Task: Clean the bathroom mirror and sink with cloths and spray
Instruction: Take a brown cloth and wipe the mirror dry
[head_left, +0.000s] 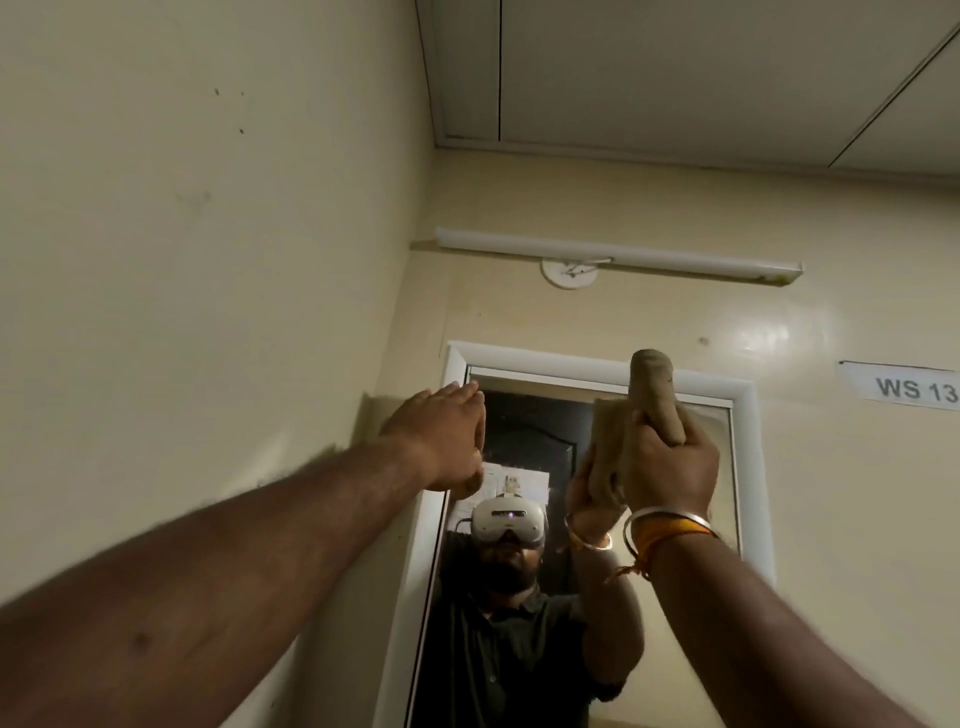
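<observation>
One mirror (524, 597) in a white frame hangs on the cream wall, and two bare arms reach up to it. The left hand (441, 441) lies flat, fingers straight and together, against the mirror's upper left corner. The right hand (670, 462) grips one rolled tan cloth (652, 395) at the mirror's top edge; two bangles (670, 525) ring that wrist. Right of the mirror a paper label (901, 387) reads "WS 13". Above the mirror is one tube light (618, 254).
</observation>
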